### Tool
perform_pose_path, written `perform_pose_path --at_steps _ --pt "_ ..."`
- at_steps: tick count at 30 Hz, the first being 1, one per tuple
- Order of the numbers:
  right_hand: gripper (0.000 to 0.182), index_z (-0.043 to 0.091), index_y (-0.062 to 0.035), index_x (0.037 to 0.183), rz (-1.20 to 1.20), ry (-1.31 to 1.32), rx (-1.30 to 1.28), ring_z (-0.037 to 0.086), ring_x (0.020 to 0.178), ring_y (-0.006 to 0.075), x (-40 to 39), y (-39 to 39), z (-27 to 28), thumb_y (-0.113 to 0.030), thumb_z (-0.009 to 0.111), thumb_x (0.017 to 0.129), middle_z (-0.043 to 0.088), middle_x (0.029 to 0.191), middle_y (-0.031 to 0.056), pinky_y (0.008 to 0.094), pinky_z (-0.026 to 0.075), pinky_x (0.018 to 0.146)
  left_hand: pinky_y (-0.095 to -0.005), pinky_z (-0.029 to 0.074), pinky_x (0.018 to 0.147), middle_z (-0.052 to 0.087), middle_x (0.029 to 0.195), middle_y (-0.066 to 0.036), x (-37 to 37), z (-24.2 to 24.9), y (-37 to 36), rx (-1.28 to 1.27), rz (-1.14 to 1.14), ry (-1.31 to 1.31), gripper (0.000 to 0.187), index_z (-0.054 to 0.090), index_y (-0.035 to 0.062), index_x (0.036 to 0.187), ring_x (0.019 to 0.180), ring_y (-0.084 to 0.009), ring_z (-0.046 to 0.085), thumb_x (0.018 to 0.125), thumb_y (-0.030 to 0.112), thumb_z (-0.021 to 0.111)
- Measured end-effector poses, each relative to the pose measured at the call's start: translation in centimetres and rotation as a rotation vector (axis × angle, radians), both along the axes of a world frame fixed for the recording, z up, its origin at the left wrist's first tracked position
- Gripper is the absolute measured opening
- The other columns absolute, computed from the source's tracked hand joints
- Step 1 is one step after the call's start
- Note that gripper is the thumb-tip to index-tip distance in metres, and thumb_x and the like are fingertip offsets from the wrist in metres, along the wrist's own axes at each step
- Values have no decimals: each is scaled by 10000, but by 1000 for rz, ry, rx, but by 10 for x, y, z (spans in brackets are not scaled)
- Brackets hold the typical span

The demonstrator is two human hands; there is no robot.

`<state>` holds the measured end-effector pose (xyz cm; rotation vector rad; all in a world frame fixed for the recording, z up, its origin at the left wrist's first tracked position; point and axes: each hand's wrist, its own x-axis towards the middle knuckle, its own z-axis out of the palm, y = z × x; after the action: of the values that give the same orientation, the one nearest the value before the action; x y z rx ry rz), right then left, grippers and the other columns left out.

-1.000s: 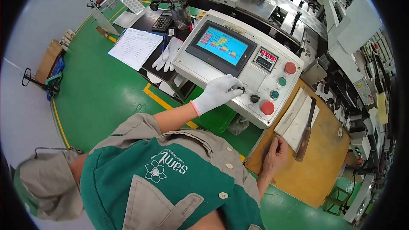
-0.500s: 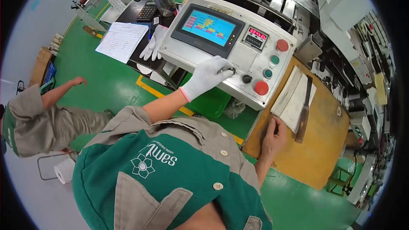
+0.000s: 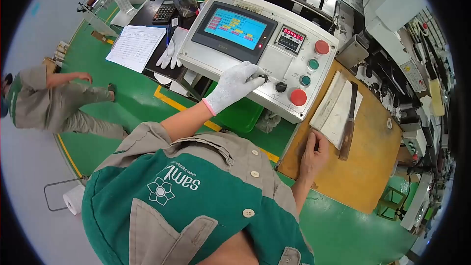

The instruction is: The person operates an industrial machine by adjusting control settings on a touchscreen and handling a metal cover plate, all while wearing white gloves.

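My left hand [image 3: 235, 87], in a white glove with a pink cuff, is at the lower edge of a white control panel [image 3: 294, 23]. Its thumb and fingers pinch a small black knob [image 3: 263, 78]. Right of it sit another black knob [image 3: 280, 87] and a red button [image 3: 298, 97]. My right hand [image 3: 314, 151] is bare, its fingers curled with nothing visible in them. It rests on the yellow-brown board [image 3: 363, 176], by the near end of a metal bar [image 3: 327, 102]. A wooden-handled blade [image 3: 348, 132] lies on a white sheet [image 3: 338, 125] beside it.
On a dark side table at the left are a written sheet [image 3: 135, 46], a white glove [image 3: 172, 49] and a calculator [image 3: 164, 13]. A green bin [image 3: 240, 115] stands below the panel. Another person [image 3: 54, 95] is at the far left. Machinery lines the right.
The co-worker at the left has moved up in the view, legs now spread apart. The red counter digits have changed. My left hand stays on the knob; my right hand stays on the board.
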<state>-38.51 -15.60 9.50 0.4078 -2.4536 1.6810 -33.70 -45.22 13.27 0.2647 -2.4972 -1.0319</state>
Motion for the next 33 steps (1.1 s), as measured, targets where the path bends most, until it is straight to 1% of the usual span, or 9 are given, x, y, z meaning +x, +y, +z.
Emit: perform_pose_path --at_steps 3,5,10,13,19,21,23,25,33 --pt "116 694 7 988 0 13 13 584 785 170 -3 2 -5 -87 667 925 637 871 81 291 476 720 -391 501 718 607 857 -108 -1 -5 0 -21 12 64 198 677 85 980 802 -295 621 872 250 681" --pt "111 694 5 984 -3 45 26 592 796 181 -3 2 -5 -84 664 924 641 875 84 298 481 733 -362 495 701 616 875 -107 0 -4 -1 -28 2 55 173 682 63 1009 763 -258 609 882 181 688" --pt "116 696 4 981 -7 30 32 605 808 203 -3 3 -5 -92 666 921 649 880 100 310 487 744 -319 498 665 595 831 -70 2 2 1 -14 -15 50 212 681 66 1046 714 -174 598 858 157 717" --pt "120 696 6 983 -11 35 47 608 810 209 -2 1 0 -92 664 921 649 877 104 315 488 747 -332 508 663 605 836 -73 1 5 5 96 18 38 196 676 95 1017 695 -201 613 874 227 696" --pt "126 693 6 996 -15 64 19 601 800 204 -1 1 -2 -92 663 921 641 865 99 308 486 735 -355 502 667 597 816 -87 0 4 2 44 -13 78 185 674 88 992 705 -224 612 862 216 700" --pt "120 694 -2 997 -19 56 66 595 796 200 1 -1 7 -87 664 919 643 874 96 302 481 723 -358 499 662 595 812 -84 -1 -2 -1 -65 -2 49 180 675 89 988 702 -229 607 861 213 703" --pt "108 694 -10 990 -17 55 21 590 791 202 0 0 4 -82 667 915 643 876 95 299 478 717 -354 495 657 595 811 -80 -1 0 1 -15 -4 84 177 674 91 977 701 -227 603 866 226 701" --pt "164 690 17 1021 13 27 74 635 897 199 0 2 6 -116 672 926 681 957 115 307 496 805 -349 497 661 595 811 -79 1 5 1 40 -21 47 175 674 92 979 707 -223 608 872 228 696" --pt "151 690 15 1014 14 5 70 630 887 196 0 2 9 -107 661 929 677 946 109 306 493 807 -340 494 642 602 805 -65 2 9 4 17 9 76 145 685 105 960 696 -213 611 872 220 695"
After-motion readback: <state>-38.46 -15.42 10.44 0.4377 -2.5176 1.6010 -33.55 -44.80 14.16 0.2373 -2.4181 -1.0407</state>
